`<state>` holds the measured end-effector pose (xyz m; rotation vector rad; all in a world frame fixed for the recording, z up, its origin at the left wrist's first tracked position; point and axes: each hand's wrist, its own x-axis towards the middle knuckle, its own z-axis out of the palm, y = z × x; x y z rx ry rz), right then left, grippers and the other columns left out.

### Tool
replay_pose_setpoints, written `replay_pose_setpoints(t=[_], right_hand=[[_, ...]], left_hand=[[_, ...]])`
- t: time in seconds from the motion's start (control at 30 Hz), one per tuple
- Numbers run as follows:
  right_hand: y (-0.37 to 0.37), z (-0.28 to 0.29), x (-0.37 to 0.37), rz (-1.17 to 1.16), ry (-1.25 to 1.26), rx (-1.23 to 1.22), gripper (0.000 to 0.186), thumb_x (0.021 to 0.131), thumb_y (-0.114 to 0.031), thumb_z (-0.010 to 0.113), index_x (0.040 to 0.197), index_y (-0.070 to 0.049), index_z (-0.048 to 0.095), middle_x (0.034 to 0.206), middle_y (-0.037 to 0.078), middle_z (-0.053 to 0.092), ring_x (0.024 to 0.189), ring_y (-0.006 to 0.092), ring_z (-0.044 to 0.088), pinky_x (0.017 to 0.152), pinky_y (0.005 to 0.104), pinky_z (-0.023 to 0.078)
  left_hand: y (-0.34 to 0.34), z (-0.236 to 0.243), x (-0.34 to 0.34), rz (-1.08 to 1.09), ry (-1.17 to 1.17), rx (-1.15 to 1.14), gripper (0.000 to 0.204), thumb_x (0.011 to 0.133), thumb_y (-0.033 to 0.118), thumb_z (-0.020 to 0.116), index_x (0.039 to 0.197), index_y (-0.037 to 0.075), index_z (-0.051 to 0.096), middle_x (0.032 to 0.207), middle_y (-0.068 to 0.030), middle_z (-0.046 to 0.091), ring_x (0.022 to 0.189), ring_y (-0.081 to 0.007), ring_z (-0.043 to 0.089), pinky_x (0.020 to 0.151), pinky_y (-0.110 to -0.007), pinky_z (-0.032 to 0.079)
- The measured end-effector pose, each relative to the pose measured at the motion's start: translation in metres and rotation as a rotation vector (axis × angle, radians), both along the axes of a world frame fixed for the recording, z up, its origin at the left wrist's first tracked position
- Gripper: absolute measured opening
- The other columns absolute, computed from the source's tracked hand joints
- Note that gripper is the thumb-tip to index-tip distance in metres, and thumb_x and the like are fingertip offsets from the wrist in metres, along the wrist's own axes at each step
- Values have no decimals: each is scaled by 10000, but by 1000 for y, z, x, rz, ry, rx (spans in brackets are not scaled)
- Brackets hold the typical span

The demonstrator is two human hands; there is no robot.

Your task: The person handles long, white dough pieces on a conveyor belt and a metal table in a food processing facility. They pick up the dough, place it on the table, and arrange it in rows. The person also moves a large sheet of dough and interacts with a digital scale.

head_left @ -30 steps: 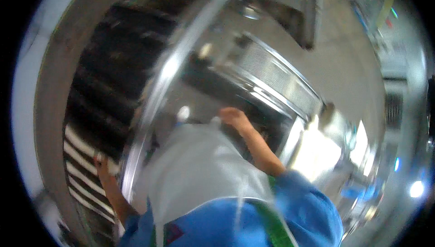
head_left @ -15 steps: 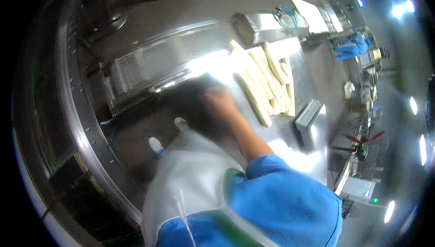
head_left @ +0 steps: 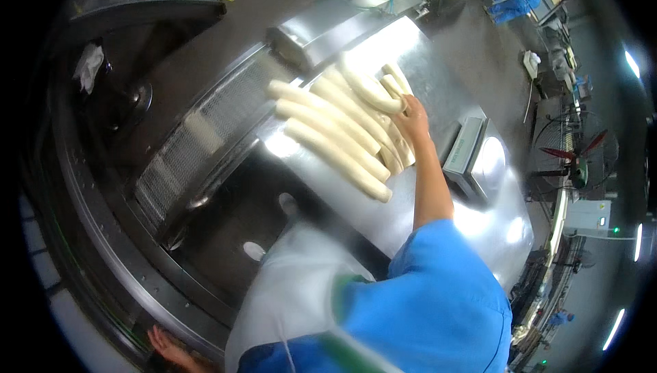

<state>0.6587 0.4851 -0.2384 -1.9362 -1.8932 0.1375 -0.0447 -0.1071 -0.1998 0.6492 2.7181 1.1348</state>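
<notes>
Several long, pale dough rolls (head_left: 335,157) lie side by side on a shiny steel table (head_left: 438,51). A curved roll (head_left: 366,82) rests on top of the others toward the far side. My right hand (head_left: 413,121) reaches over the table with its fingers curled round the near end of this curved roll. Shorter dough pieces (head_left: 395,75) lie just beyond that hand. My left hand (head_left: 168,347) is low at the left, beside a curved metal rail (head_left: 147,291), with its fingers stretched out and nothing seen in them.
A digital scale (head_left: 472,157) stands on the table right of the dough. Along the table's left side runs a mesh conveyor (head_left: 198,140), with a steel housing (head_left: 342,31) at its far end. A fan (head_left: 578,161) and a person in blue (head_left: 517,2) are farther off.
The view has shifted, and the dough now appears lower and closer. My right hand has gone from beside the table to the curved roll's end. My left hand has come into view.
</notes>
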Motion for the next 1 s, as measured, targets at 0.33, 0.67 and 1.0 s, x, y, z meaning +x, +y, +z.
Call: replay_pose_setpoints(t=[0.33, 0.67, 1.0], right_hand=[[50, -5, -4, -120, 422, -233, 403, 714, -178, 659, 1066, 14, 622, 880, 136, 663, 907, 242, 634, 845, 318, 473], [84, 112, 93, -147, 1360, 419, 326, 719, -194, 630, 996, -34, 568, 933, 105, 569, 871, 248, 606, 814, 405, 544], [65, -66, 127, -198, 23, -211, 611, 764, -151, 666, 1319, -11, 453, 1329, 214, 471, 1253, 359, 428, 1063, 406, 329]], left_hand=[[163, 1, 76, -187, -617, 81, 503, 922, 244, 593, 1351, 47, 422, 1169, -100, 610, 987, -136, 597, 886, -266, 456], [173, -14, 91, -189, -770, 48, 456, 927, 217, 577, 1322, 32, 444, 1155, -87, 603, 932, -121, 589, 843, -234, 468], [173, -21, 110, -212, -804, 61, 351, 952, 134, 520, 1283, 25, 485, 1160, -115, 610, 1029, -171, 588, 899, -283, 461]])
